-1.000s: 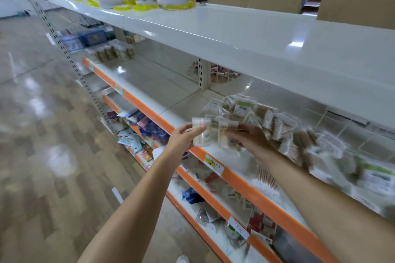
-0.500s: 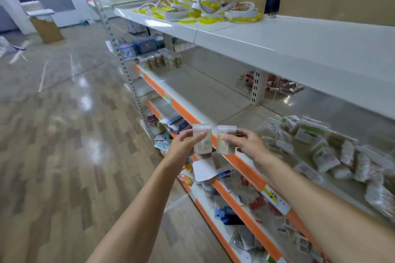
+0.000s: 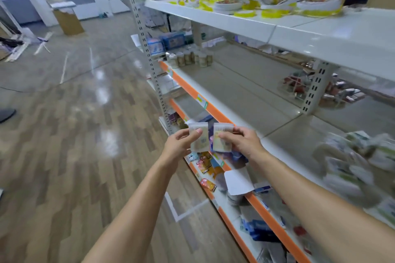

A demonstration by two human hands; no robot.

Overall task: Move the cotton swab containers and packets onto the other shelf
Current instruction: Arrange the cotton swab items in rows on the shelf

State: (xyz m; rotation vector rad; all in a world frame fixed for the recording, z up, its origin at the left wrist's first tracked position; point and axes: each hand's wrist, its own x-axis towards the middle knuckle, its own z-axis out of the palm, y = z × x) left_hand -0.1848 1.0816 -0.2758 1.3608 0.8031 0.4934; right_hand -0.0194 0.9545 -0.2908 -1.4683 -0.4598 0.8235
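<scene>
At the centre of the frame, the left hand (image 3: 181,145) pinches a small clear plastic cotton swab container with a white lid (image 3: 199,137), thumb across its front. Just beside it, the right hand (image 3: 241,142) grips a second clear container (image 3: 222,137) likewise; the two tubs stand upright, almost touching. They look light and stiff, probably smooth enough to slip (thin walls may flex), so holding the sides below the lid seems safest. At the right edge lies a blurred heap of plastic swab packets (image 3: 354,162) on the white metal shelf with an orange edge strip (image 3: 245,96). At its far end, upper centre, stands a cluster of small jars (image 3: 190,58); a perforated grey upright (image 3: 154,74) stands at that end. Yellow-and-white tape rolls (image 3: 267,0) crowd the top.
</scene>
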